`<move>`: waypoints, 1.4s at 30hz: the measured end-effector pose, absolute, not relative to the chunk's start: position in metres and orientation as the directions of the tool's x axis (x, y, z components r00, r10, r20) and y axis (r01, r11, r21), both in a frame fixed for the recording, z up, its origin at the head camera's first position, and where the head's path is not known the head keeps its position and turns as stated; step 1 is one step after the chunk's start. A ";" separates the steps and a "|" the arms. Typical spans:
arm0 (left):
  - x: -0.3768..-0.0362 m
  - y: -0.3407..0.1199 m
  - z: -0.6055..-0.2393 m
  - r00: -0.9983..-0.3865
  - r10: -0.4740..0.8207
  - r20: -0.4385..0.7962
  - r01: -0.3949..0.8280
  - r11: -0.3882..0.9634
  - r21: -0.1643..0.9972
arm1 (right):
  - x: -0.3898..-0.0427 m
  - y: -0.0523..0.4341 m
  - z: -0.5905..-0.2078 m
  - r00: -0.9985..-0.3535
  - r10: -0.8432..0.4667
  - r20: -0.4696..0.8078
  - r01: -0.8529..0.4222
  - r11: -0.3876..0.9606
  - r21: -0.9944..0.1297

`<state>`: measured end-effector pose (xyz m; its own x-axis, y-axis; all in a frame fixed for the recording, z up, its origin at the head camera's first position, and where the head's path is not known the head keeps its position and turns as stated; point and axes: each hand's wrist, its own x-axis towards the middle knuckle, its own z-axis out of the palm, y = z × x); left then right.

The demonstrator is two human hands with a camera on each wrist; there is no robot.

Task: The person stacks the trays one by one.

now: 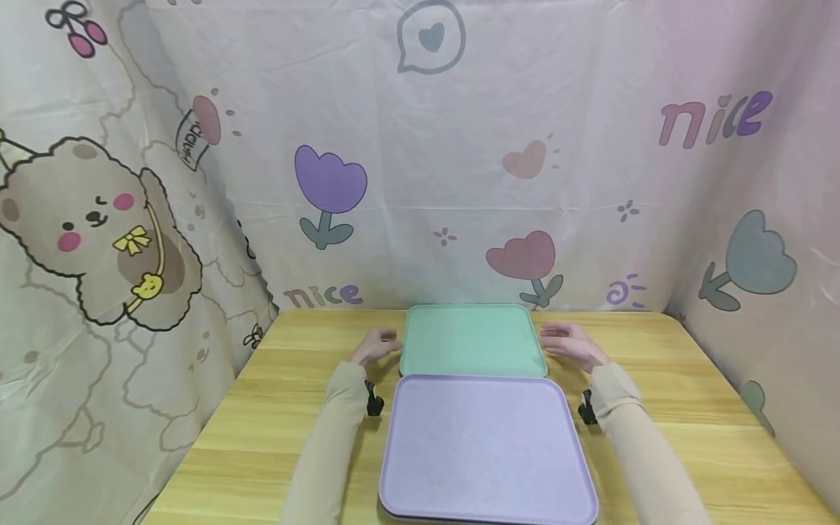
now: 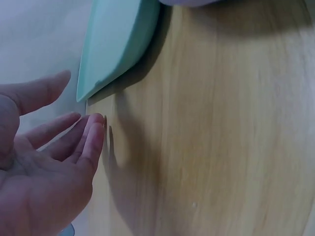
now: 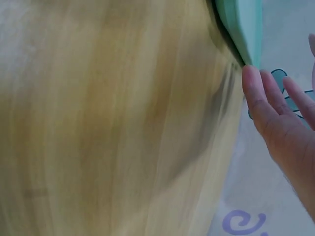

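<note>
A mint green tray (image 1: pixel 472 339) lies at the back of the wooden table, close to the curtain. My left hand (image 1: pixel 378 345) is at its left edge, fingers loosely bent and holding nothing; in the left wrist view a gap shows between that hand (image 2: pixel 54 132) and the tray's corner (image 2: pixel 115 44). On the opposite side is my right hand (image 1: pixel 572 344), its fingers extended toward the tray. The right wrist view has the fingertips (image 3: pixel 251 76) right by the green rim; whether they touch it I cannot tell. Nearer to me lies a larger lilac tray (image 1: pixel 485 448).
The wooden tabletop (image 1: pixel 709 445) extends to both sides of the trays. A printed curtain (image 1: pixel 420 146) with tulips, hearts and a bear hangs behind and at the sides. Each wrist wears a small black camera, such as the left camera (image 1: pixel 374 399).
</note>
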<state>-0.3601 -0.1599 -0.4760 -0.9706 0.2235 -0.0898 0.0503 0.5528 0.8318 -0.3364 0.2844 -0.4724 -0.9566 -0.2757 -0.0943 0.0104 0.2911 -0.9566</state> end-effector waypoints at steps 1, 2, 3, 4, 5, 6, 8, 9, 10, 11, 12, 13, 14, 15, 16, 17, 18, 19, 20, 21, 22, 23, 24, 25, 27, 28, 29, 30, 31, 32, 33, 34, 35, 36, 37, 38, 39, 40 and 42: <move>-0.361 -0.160 -0.476 -0.969 0.227 -0.093 0.050 0.551 0.833 | -0.338 0.284 -0.473 -0.953 -0.285 -0.097 0.013 0.283 -0.959; -0.361 -0.159 -0.476 -0.968 0.231 -0.096 0.047 0.545 0.837 | -0.339 0.283 -0.474 -0.951 -0.294 -0.099 0.015 0.278 -0.961; -0.361 -0.159 -0.477 -0.967 0.234 -0.098 0.045 0.539 0.841 | -0.340 0.282 -0.475 -0.948 -0.300 -0.104 0.020 0.270 -0.963; -0.362 -0.159 -0.477 -0.966 0.240 -0.100 0.045 0.532 0.846 | -0.341 0.281 -0.475 -0.947 -0.303 -0.109 0.028 0.260 -0.965; -0.362 -0.159 -0.478 -0.965 0.242 -0.102 0.041 0.520 0.853 | -0.342 0.280 -0.476 -0.945 -0.308 -0.112 0.031 0.256 -0.966; -0.363 -0.158 -0.478 -0.964 0.245 -0.104 0.036 0.505 0.862 | -0.342 0.280 -0.476 -0.944 -0.310 -0.114 0.031 0.259 -0.965; -0.363 -0.157 -0.479 -0.962 0.253 -0.108 0.027 0.478 0.878 | -0.343 0.279 -0.477 -0.945 -0.307 -0.115 0.030 0.269 -0.963; -0.364 -0.156 -0.480 -0.960 0.256 -0.112 0.021 0.465 0.885 | -0.343 0.279 -0.477 -0.946 -0.301 -0.118 0.034 0.270 -0.962; -0.364 -0.155 -0.480 -0.959 0.257 -0.117 0.012 0.452 0.892 | -0.344 0.279 -0.477 -0.948 -0.295 -0.120 0.037 0.271 -0.962; -0.364 -0.154 -0.480 -0.959 0.254 -0.124 0.001 0.440 0.898 | -0.344 0.279 -0.478 -0.949 -0.291 -0.124 0.042 0.272 -0.962; -0.364 -0.153 -0.481 -0.959 0.253 -0.128 -0.007 0.431 0.902 | -0.344 0.280 -0.478 -0.948 -0.291 -0.125 0.042 0.274 -0.961; -0.364 -0.153 -0.480 -0.959 0.250 -0.131 -0.012 0.428 0.904 | -0.345 0.280 -0.478 -0.948 -0.292 -0.128 0.045 0.275 -0.960; -0.364 -0.152 -0.480 -0.960 0.248 -0.132 -0.015 0.424 0.905 | -0.345 0.280 -0.478 -0.948 -0.288 -0.133 0.052 0.273 -0.961; -0.364 -0.152 -0.480 -0.960 0.244 -0.135 -0.020 0.423 0.906 | -0.345 0.280 -0.478 -0.949 -0.284 -0.137 0.058 0.271 -0.961; -0.364 -0.151 -0.480 -0.961 0.240 -0.136 -0.023 0.422 0.906 | -0.346 0.280 -0.478 -0.948 -0.288 -0.137 0.055 0.278 -0.959; -0.364 -0.151 -0.480 -0.961 0.241 -0.133 -0.020 0.424 0.906 | -0.346 0.280 -0.478 -0.948 -0.287 -0.140 0.057 0.279 -0.959; -0.364 -0.150 -0.480 -0.961 0.240 -0.134 -0.021 0.421 0.907 | -0.346 0.280 -0.479 -0.947 -0.289 -0.142 0.057 0.283 -0.957; -0.364 -0.150 -0.480 -0.961 0.243 -0.132 -0.019 0.418 0.908 | -0.346 0.280 -0.479 -0.947 -0.286 -0.145 0.061 0.284 -0.957; -0.364 -0.150 -0.481 -0.961 0.245 -0.130 -0.016 0.418 0.908 | -0.347 0.280 -0.479 -0.946 -0.288 -0.147 0.061 0.286 -0.956; -0.364 -0.149 -0.480 -0.961 0.245 -0.130 -0.017 0.415 0.910 | -0.347 0.280 -0.479 -0.945 -0.293 -0.146 0.056 0.293 -0.954; -0.364 -0.149 -0.481 -0.961 0.246 -0.127 -0.013 0.419 0.908 | -0.347 0.279 -0.479 -0.944 -0.296 -0.148 0.056 0.296 -0.953; -0.364 -0.149 -0.481 -0.961 0.244 -0.128 -0.016 0.416 0.909 | -0.347 0.279 -0.479 -0.943 -0.296 -0.151 0.060 0.294 -0.954; -0.363 -0.148 -0.481 -0.962 0.242 -0.128 -0.018 0.412 0.911 | -0.347 0.278 -0.479 -0.941 -0.302 -0.150 0.057 0.296 -0.954; -0.363 -0.148 -0.481 -0.963 0.239 -0.123 -0.013 0.417 0.909 | -0.346 0.278 -0.479 -0.940 -0.307 -0.149 0.054 0.299 -0.953; -0.363 -0.147 -0.481 -0.965 0.229 -0.124 -0.019 0.415 0.910 | -0.346 0.277 -0.479 -0.939 -0.310 -0.149 0.053 0.298 -0.953; -0.363 -0.146 -0.481 -0.967 0.223 -0.125 -0.023 0.411 0.911 | -0.346 0.276 -0.479 -0.940 -0.308 -0.148 0.054 0.295 -0.954; -0.363 -0.145 -0.481 -0.968 0.217 -0.125 -0.027 0.405 0.914 | -0.346 0.276 -0.478 -0.939 -0.311 -0.143 0.046 0.300 -0.953; -0.363 -0.145 -0.481 -0.969 0.214 -0.120 -0.024 0.405 0.914 | -0.346 0.276 -0.478 -0.940 -0.312 -0.140 0.041 0.304 -0.952; -0.363 -0.144 -0.481 -0.971 0.209 -0.118 -0.024 0.404 0.915 | -0.346 0.276 -0.478 -0.941 -0.307 -0.141 0.043 0.303 -0.952; -0.362 -0.143 -0.481 -0.972 0.206 -0.116 -0.025 0.399 0.916 | -0.346 0.276 -0.478 -0.943 -0.301 -0.142 0.048 0.299 -0.953; -0.362 -0.143 -0.481 -0.972 0.202 -0.116 -0.027 0.394 0.919 | -0.346 0.276 -0.478 -0.945 -0.295 -0.143 0.051 0.298 -0.953; -0.362 -0.142 -0.481 -0.973 0.201 -0.112 -0.025 0.390 0.920 | -0.346 0.276 -0.478 -0.946 -0.292 -0.144 0.054 0.296 -0.954; -0.362 -0.142 -0.481 -0.973 0.201 -0.112 -0.027 0.382 0.924 | -0.345 0.276 -0.478 -0.945 -0.293 -0.143 0.052 0.299 -0.953; -0.362 -0.141 -0.481 -0.973 0.201 -0.111 -0.028 0.379 0.925 | -0.345 0.276 -0.479 -0.946 -0.289 -0.145 0.057 0.295 -0.954; -0.361 -0.141 -0.482 -0.973 0.200 -0.112 -0.029 0.376 0.926 | -0.344 0.275 -0.479 -0.947 -0.284 -0.148 0.064 0.287 -0.956; -0.361 -0.141 -0.482 -0.973 0.201 -0.111 -0.030 0.367 0.930 | -0.343 0.275 -0.479 -0.948 -0.283 -0.147 0.063 0.284 -0.957; -0.361 -0.141 -0.482 -0.974 0.198 -0.112 -0.033 0.365 0.931 | -0.343 0.274 -0.480 -0.947 -0.286 -0.144 0.061 0.279 -0.958; -0.360 -0.141 -0.483 -0.975 0.195 -0.110 -0.031 0.365 0.930 | -0.342 0.274 -0.480 -0.947 -0.289 -0.141 0.059 0.275 -0.960; -0.360 -0.140 -0.483 -0.976 0.193 -0.104 -0.027 0.364 0.931 | -0.341 0.273 -0.480 -0.948 -0.286 -0.137 0.063 0.253 -0.965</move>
